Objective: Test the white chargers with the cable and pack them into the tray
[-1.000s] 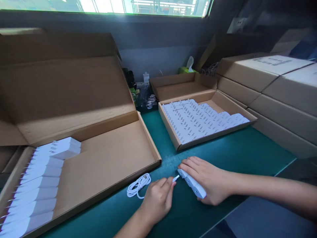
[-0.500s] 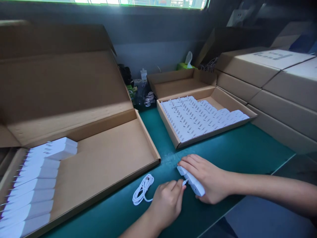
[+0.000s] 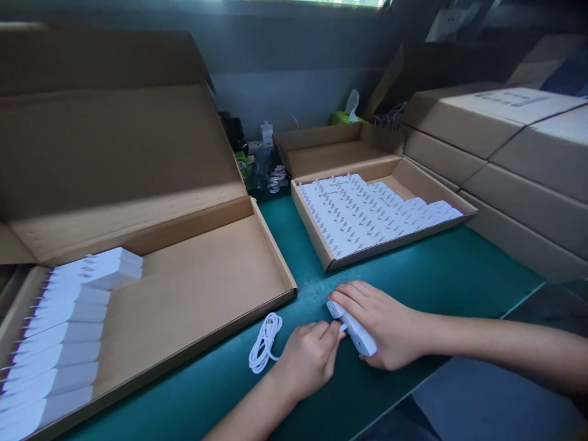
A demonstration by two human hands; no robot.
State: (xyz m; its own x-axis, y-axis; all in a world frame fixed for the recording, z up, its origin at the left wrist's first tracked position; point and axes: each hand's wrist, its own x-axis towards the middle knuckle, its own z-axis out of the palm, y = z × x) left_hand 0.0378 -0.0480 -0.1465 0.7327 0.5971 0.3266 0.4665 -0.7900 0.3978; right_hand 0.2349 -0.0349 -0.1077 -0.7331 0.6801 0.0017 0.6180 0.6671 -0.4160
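My right hand (image 3: 379, 321) is wrapped around a white plastic device (image 3: 353, 331), its fingers over the far side and its socketed edge facing left. My left hand (image 3: 310, 355) pinches the plug end of a white cable (image 3: 265, 343) right against that edge. Fingers cover most of the plug, so how deep it sits cannot be seen. The rest of the cable lies coiled on the green table, left of my left hand. Inside the open cardboard box (image 3: 197, 288) on the left stands a row of white devices (image 3: 64, 343).
A second open carton (image 3: 328, 260) holds rows of white pieces with printed marks (image 3: 362, 214). Stacked closed cartons (image 3: 528, 159) line the right side. A green tissue box (image 3: 344, 116), a charger (image 3: 266, 131) and bundled cables (image 3: 278, 177) stand at the back.
My left hand has brought the plug up against the device, and less of the plug shows. The coil has shifted slightly. The whole view has moved a little.
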